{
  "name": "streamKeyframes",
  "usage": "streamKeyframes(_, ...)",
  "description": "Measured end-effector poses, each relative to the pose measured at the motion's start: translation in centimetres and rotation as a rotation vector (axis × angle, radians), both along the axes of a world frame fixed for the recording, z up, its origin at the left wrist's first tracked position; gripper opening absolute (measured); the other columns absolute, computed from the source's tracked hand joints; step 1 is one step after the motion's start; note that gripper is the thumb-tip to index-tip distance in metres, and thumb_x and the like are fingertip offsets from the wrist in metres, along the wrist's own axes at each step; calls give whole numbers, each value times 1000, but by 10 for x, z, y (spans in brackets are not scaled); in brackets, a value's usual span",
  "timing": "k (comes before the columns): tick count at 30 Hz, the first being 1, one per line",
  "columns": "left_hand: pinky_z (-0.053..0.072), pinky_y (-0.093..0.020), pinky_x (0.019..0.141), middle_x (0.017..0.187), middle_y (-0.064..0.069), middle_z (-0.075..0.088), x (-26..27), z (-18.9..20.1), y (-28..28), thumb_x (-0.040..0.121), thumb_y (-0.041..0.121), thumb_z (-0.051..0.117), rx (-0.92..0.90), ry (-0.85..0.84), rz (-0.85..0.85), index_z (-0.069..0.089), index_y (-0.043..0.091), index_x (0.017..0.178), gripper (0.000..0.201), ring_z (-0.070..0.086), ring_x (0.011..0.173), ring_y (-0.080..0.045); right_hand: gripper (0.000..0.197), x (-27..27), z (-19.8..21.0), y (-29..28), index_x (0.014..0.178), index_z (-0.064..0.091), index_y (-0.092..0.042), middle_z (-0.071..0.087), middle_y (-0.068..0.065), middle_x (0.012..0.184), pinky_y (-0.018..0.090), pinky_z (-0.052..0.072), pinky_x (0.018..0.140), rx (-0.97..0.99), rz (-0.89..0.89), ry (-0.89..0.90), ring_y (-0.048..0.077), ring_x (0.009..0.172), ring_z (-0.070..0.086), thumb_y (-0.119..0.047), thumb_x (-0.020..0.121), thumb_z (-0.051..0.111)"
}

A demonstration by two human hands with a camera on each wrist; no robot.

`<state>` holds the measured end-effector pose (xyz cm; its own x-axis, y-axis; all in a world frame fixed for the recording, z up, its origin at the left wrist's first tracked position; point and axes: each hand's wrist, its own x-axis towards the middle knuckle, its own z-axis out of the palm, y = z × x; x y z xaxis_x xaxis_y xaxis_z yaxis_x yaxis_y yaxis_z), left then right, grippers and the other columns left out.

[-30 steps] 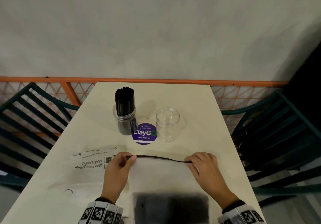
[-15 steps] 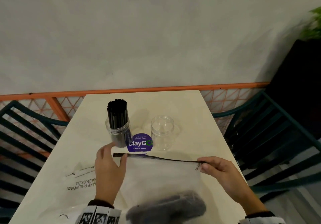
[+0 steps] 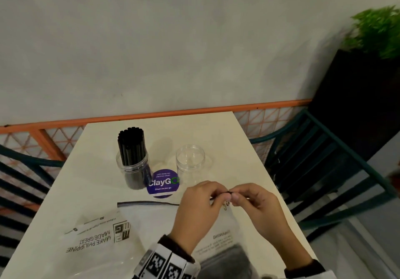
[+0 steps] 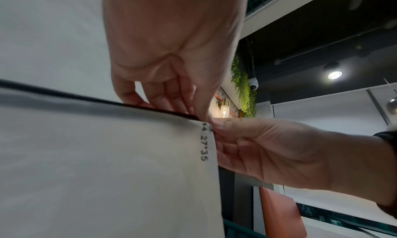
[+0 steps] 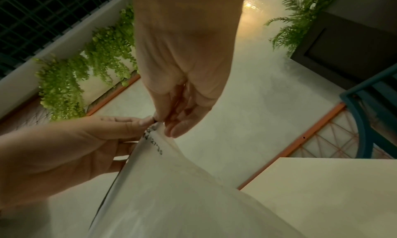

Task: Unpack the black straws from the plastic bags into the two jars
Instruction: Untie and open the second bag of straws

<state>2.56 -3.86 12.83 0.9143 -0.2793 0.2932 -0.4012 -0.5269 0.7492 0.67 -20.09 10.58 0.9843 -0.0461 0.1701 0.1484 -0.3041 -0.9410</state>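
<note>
A frosted plastic bag (image 3: 151, 218) with a black zip strip along its top stands lifted off the table. A dark bundle of black straws (image 3: 227, 261) lies in its bottom. My left hand (image 3: 223, 194) and right hand (image 3: 234, 196) meet at the bag's top right corner. Each pinches the strip there, as the left wrist view (image 4: 199, 116) and the right wrist view (image 5: 162, 122) show close up. Behind the bag, one clear jar (image 3: 132, 168) is packed with upright black straws. The second clear jar (image 3: 190, 163) stands empty to its right.
A flat, empty printed bag (image 3: 93, 235) lies on the cream table (image 3: 216, 131) at the front left. A purple round sticker (image 3: 162, 183) sits between the jars. Green slatted chairs (image 3: 324, 170) flank both sides. An orange rail runs along the wall behind.
My left hand slid right along the zip strip from the bag's left corner to the right corner, meeting the right hand. The camera view swung to the right.
</note>
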Motion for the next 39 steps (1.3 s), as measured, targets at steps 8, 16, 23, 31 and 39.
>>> streamKeyframes(8, 46, -13, 69, 77, 16, 69, -1, -2, 34, 79, 30, 67, 75, -18, 70, 69, 23, 80, 8, 60, 81, -5, 15, 3, -1, -8, 81, 63, -21, 65, -5, 69, 19, 44, 53, 27, -129, -48, 5, 56, 53, -8, 86, 58)
streamKeyframes(16, 38, -7, 61, 60, 38, 58, 2, -6, 109, 75, 27, 71, 132, 69, 306, 67, 32, 74, 7, 57, 78, 12, 12, 9, 5, -27, 85, 59, -7, 59, 6, 56, 19, 44, 49, 228, -197, -37, 15, 51, 49, -6, 91, 48)
streamKeyframes(23, 48, -42, 80, 80, 16, 61, -1, 4, 138, 78, 27, 68, 226, 78, 419, 52, 46, 72, 26, 61, 79, -15, 15, 8, 6, -20, 84, 59, -11, 65, 3, 64, 27, 55, 65, 236, -123, -30, 17, 60, 59, -5, 91, 48)
streamKeyframes(31, 39, -34, 96, 108, 26, 56, 3, 2, 62, 81, 52, 44, 204, -11, -93, 64, 35, 89, 28, 53, 104, 2, 11, -2, 7, 1, 87, 59, -10, 69, 1, 72, 23, 55, 71, 141, -17, -19, 15, 66, 64, -5, 90, 49)
streamKeyframes(39, 47, -15, 80, 91, 15, 66, 10, -7, 57, 87, 17, 57, 162, 103, -189, 64, 30, 92, 15, 59, 90, -2, 5, -4, 15, 3, 82, 61, -14, 65, 5, 73, 22, 51, 67, 94, -63, 62, 9, 67, 61, -16, 81, 66)
